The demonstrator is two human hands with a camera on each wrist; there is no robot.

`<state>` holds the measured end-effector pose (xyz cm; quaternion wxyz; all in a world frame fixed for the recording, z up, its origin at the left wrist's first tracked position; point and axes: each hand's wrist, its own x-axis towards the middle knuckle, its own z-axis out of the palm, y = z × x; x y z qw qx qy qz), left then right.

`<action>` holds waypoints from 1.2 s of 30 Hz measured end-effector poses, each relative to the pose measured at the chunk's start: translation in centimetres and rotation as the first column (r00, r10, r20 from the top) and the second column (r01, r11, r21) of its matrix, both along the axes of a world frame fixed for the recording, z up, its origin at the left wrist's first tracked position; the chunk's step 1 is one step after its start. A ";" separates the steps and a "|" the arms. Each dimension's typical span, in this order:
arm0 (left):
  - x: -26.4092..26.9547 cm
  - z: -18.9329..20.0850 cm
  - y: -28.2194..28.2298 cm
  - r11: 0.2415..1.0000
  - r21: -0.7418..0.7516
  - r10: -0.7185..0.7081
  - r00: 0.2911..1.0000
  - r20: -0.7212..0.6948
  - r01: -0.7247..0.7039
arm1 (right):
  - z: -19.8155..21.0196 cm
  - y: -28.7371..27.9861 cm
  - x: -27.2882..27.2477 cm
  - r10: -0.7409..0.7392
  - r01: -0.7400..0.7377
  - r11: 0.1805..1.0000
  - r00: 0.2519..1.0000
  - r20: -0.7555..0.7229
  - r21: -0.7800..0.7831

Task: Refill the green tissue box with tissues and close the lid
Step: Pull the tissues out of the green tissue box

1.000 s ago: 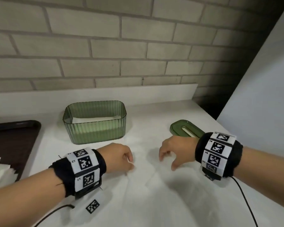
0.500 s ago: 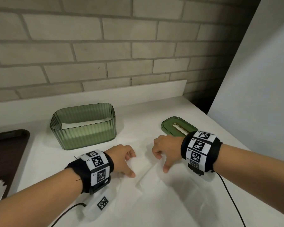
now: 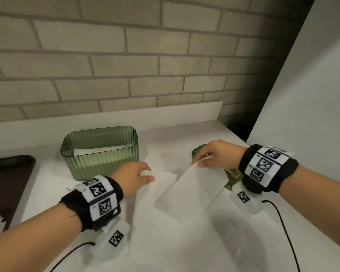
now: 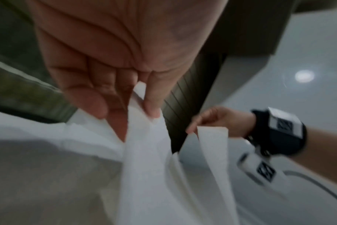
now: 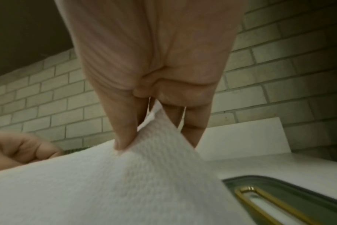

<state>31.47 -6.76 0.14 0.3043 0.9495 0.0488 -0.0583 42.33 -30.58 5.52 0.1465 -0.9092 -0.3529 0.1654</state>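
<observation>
Both hands have lifted a white tissue off the desk; half a second ago it still lay flat. The left hand pinches one corner, the right hand the other. The open green box stands near the desk's back edge, its lid beside the right hand. The tissue seems ready to go into the box.

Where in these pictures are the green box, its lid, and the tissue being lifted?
green box (image 3: 104, 163): head view, ribbed front wall.
lid (image 5: 290, 197): right wrist view, green top beside the gold-rimmed slot.
tissue (image 3: 192, 187): head view, middle of the raised sheet.
</observation>
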 end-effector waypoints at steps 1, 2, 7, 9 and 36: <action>-0.2 0.4 0.7 0.998 -0.056 0.035 0.999 0.007 -0.034 | 0.6 -0.1 0.0 -0.008 0.008 1.000 1.000 0.013 0.009; -0.4 0.9 1.5 0.992 -0.107 0.070 0.997 0.022 -0.068 | 1.3 -0.2 0.0 -0.017 0.017 1.000 0.999 0.027 0.022; -1.6 2.7 6.0 0.911 -0.301 0.310 0.949 0.051 -0.282 | 3.8 0.4 0.5 -0.078 0.063 0.975 0.995 0.061 0.212; -2.4 3.2 8.0 0.835 -0.408 0.406 0.914 0.006 -0.369 | 4.6 1.5 0.8 -0.108 0.091 0.945 0.993 0.037 0.314; -13.3 2.4 18.7 0.365 -0.768 0.725 0.678 -0.121 -0.527 | 9.8 24.1 5.2 -0.030 0.108 0.695 0.992 -0.122 0.711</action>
